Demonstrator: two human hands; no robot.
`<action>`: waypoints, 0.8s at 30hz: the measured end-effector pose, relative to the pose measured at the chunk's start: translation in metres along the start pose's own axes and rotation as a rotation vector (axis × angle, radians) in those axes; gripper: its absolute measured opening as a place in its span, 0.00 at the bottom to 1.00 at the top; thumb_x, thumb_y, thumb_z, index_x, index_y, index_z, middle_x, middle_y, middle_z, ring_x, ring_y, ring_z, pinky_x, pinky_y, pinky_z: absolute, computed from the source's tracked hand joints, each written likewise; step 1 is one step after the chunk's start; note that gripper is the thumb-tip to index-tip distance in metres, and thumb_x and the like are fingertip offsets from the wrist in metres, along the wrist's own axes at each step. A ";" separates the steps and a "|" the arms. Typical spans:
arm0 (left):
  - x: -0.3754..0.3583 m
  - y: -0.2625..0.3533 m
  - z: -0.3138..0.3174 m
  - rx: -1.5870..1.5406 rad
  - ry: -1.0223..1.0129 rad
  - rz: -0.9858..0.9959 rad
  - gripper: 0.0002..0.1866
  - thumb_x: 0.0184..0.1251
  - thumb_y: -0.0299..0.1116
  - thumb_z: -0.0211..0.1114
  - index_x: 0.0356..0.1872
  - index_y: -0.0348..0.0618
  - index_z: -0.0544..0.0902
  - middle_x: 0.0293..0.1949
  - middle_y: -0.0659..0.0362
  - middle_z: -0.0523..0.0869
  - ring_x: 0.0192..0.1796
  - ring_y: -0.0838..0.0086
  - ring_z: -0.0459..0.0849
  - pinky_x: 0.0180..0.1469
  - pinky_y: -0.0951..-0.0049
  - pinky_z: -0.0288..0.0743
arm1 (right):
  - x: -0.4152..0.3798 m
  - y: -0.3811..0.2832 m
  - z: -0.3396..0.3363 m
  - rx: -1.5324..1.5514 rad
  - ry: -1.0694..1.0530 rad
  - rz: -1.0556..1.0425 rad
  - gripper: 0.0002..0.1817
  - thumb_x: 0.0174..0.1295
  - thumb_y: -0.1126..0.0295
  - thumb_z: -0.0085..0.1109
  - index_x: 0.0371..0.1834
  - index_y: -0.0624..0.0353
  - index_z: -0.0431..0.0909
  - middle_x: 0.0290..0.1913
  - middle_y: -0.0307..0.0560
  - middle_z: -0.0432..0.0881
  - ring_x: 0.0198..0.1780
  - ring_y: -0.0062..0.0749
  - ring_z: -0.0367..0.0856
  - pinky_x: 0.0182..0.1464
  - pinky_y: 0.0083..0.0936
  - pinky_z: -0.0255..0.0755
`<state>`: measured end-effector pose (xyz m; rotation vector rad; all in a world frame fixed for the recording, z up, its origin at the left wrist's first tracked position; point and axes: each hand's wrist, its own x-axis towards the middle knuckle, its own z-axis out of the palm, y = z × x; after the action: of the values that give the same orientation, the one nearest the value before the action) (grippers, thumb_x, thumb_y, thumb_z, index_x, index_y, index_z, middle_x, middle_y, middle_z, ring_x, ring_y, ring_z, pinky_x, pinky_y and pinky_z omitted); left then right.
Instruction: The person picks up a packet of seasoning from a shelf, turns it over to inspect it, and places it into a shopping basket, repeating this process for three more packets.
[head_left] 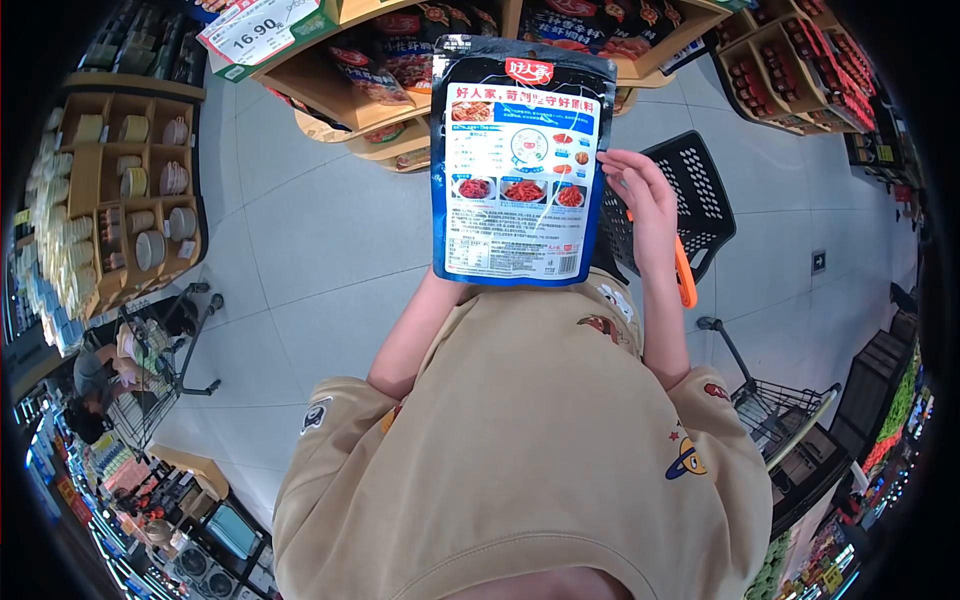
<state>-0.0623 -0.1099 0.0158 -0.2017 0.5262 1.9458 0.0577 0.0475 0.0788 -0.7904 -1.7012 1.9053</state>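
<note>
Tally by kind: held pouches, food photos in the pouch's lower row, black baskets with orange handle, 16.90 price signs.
Held pouch: 1
Lower-row food photos: 3
Black basket: 1
16.90 price sign: 1
Total: 6

This was a shop, a supermarket by its look: packets filled wooden shelves (350,118) at the front, a price tag (262,36) read 16.90, and a basket (690,190) and wheeled carts (780,410) stood on the tiled floor (300,290).
</note>
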 end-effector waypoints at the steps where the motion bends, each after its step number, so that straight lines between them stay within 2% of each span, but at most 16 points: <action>1: 0.000 0.000 -0.001 -0.001 0.003 0.003 0.36 0.60 0.61 0.33 0.62 0.44 0.54 0.60 0.50 0.62 0.59 0.59 0.65 0.57 0.56 0.60 | 0.000 0.000 0.000 -0.004 -0.002 -0.006 0.12 0.60 0.72 0.40 0.44 0.63 0.71 0.44 0.44 0.77 0.47 0.22 0.72 0.51 0.19 0.63; 10: -0.001 0.000 -0.002 -0.002 -0.001 0.005 0.36 0.60 0.61 0.33 0.62 0.44 0.54 0.60 0.50 0.62 0.59 0.58 0.65 0.57 0.55 0.60 | 0.001 -0.001 0.001 0.020 0.023 -0.025 0.12 0.60 0.73 0.41 0.43 0.63 0.72 0.42 0.45 0.77 0.43 0.20 0.72 0.48 0.18 0.65; 20: -0.002 -0.006 -0.008 -0.005 0.001 -0.013 0.37 0.60 0.62 0.33 0.62 0.44 0.54 0.60 0.50 0.61 0.59 0.58 0.65 0.57 0.55 0.60 | -0.002 -0.007 -0.007 0.000 0.104 -0.046 0.12 0.59 0.75 0.42 0.43 0.64 0.72 0.42 0.44 0.77 0.43 0.21 0.72 0.51 0.19 0.63; 24: 0.000 -0.010 -0.012 -0.007 0.007 -0.025 0.37 0.60 0.62 0.33 0.62 0.44 0.54 0.60 0.50 0.61 0.59 0.58 0.65 0.57 0.55 0.60 | 0.000 0.001 -0.018 -0.137 0.133 -0.194 0.12 0.55 0.77 0.46 0.43 0.65 0.72 0.43 0.44 0.76 0.46 0.24 0.72 0.53 0.18 0.61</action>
<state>-0.0542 -0.1123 0.0026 -0.2180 0.5193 1.9233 0.0698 0.0608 0.0761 -0.7548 -1.7711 1.5863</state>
